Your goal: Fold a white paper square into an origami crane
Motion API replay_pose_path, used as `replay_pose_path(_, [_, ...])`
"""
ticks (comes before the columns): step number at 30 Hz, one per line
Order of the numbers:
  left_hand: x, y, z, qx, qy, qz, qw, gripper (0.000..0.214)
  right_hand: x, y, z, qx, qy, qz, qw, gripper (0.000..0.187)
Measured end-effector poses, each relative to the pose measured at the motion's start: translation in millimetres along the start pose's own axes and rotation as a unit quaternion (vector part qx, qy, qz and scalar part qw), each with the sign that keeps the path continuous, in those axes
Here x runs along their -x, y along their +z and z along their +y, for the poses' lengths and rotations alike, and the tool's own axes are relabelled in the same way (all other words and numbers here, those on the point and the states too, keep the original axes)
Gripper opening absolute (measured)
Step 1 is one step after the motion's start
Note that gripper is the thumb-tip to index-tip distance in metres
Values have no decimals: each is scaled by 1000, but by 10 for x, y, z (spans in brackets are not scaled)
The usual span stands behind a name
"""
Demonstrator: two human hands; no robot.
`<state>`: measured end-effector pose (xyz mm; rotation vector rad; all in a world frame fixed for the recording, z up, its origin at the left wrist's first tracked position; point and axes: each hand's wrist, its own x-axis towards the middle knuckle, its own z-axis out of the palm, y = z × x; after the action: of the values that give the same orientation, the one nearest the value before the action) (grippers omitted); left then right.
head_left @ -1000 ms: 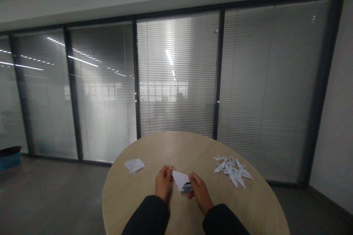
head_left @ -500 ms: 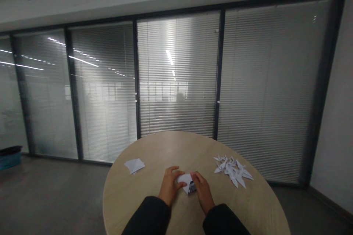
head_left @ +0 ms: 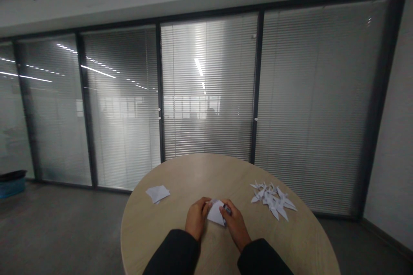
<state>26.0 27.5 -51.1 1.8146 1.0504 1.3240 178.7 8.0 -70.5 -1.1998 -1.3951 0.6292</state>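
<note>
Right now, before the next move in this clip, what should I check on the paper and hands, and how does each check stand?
1. Left hand and right hand both on the folded white paper: ok.
2. Paper's folds aligned: cannot tell, as the fingers cover much of it.
3. Dark patch by the right fingers: cannot tell what it is.
4. Separate folded paper apart from the hands: ok.
5. Pile of paper cranes apart from the right hand: ok.
6. Hands over the round wooden table, away from its edge: ok.

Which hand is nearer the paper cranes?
Right. The right hand is left of the paper cranes, apart from them; the left hand is farther off, beyond the folded paper.
</note>
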Motion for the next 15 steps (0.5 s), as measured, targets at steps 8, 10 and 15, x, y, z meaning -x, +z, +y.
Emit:
replay_pose_path(8, [5,87,-85,12,-18,-52,998,16,12,16,20,81,-88,-7,993,35])
replay_pose_path(10, [-5,116,-134,61,-63,-65,994,24,24,24,13,132,-134,23,982,41])
replay_pose_path(15, [-39,164,-195,268,-150,-77,949,41,74,39,-13,287,-286,0,914,48])
